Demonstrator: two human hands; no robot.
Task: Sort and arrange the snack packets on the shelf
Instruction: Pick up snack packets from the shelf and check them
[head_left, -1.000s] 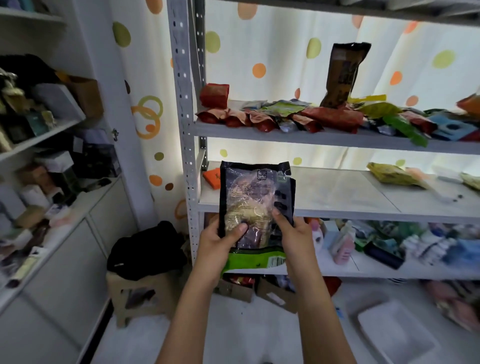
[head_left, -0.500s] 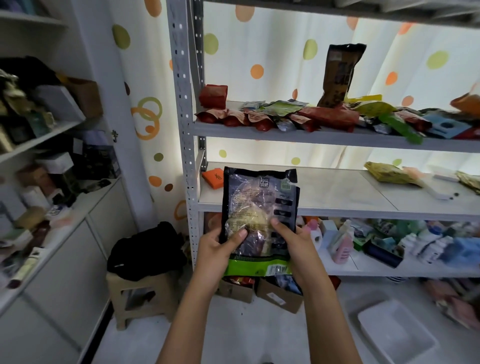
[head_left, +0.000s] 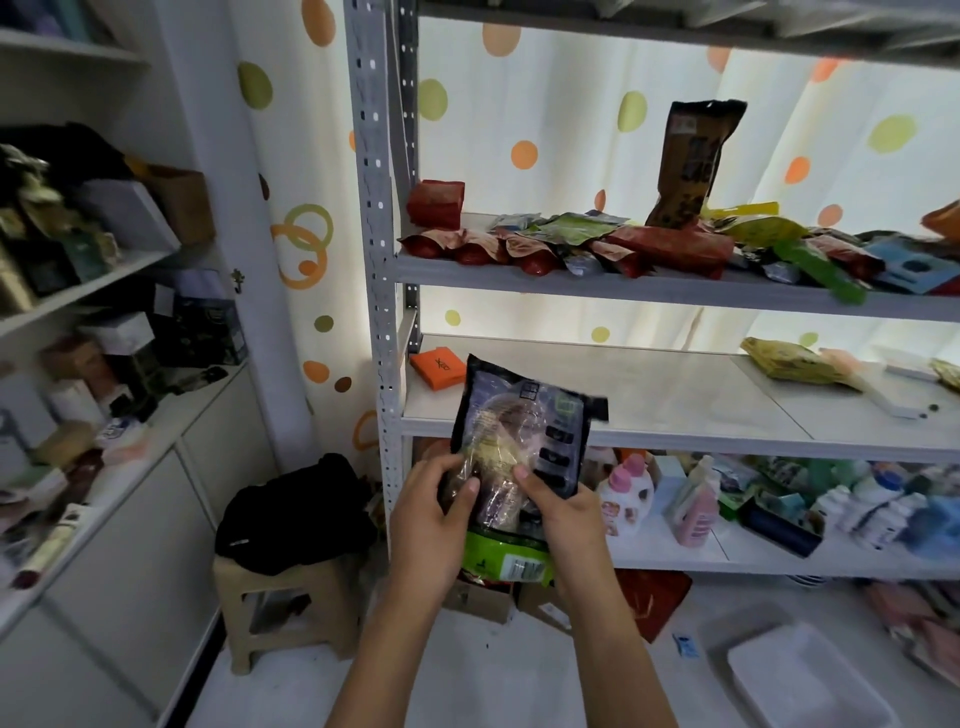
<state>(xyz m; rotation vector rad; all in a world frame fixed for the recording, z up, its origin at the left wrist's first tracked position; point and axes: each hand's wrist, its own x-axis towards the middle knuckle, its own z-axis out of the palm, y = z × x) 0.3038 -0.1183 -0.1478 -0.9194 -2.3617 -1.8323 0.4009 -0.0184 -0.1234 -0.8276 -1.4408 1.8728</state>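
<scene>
packet: a dark snack packet with a clear window and a green bottom band is held upright in front of the middle shelf, its top edge level with the shelf's front lip, not resting on anything.
left hand: the left hand grasps the packet's lower left side, thumb curled over the front.
right hand: the right hand grasps the lower right side, thumb pressed on the clear window.
upper shelf: the upper shelf carries a loose heap of red packets, green ones and a tall dark pouch standing upright behind them.
risk, slip: both grips sit low on a glossy film, so the top half may flop forward or slide out if one hand lets go early.
risk, crushing: thumbs pressing on the window could crack whatever is inside.
risk, knock: lifting toward the upper shelf could nudge the packets overhanging its front edge and tip the tall pouch.
risk, misplacing: the orange box lies at the middle shelf's left end, just beside the likely landing spot, and may get shoved.
</scene>
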